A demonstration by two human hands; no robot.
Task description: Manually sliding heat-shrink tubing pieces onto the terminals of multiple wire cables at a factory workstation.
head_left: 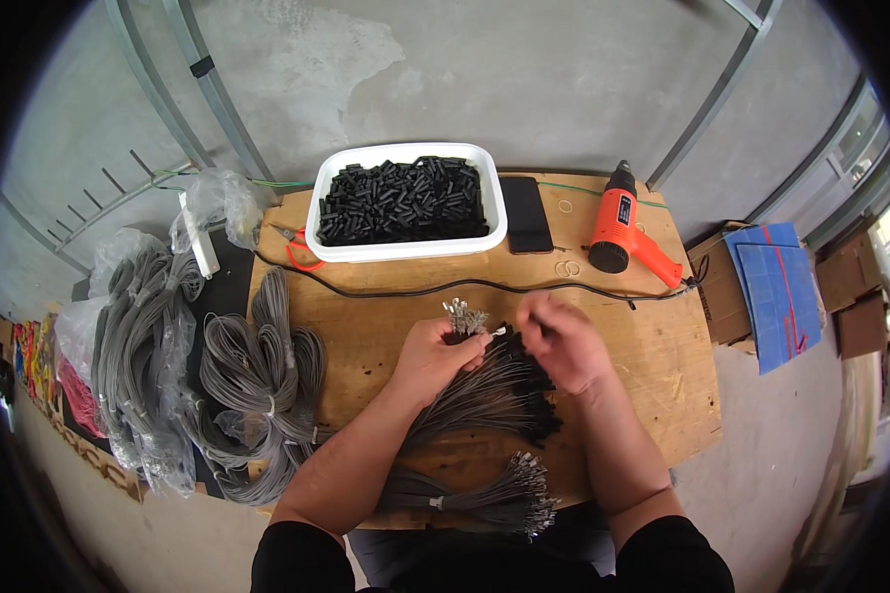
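Note:
My left hand [433, 358] is closed around a bunch of grey cables, whose silvery metal terminals [465, 318] stick up above the fist. One terminal points right from between the thumb and finger. Close by on the right is my right hand [572, 348], its fingers curled together; whatever they pinch is hidden. Beneath both hands, grey cables [475, 403] fan out to the right and end in black sleeves [542, 423]. Nearer to me lies a tied cable bundle [465, 498] with bare metal terminals at its right end.
At the back of the wooden table [663, 395], a white tub [405, 253] holds many short black tubes [405, 198]. Beside it are a black phone [529, 215] and an orange heat gun [619, 229]. Orange-handled scissors [305, 259] and coiled grey cables [267, 395] lie left. A black cord [396, 294] crosses the table.

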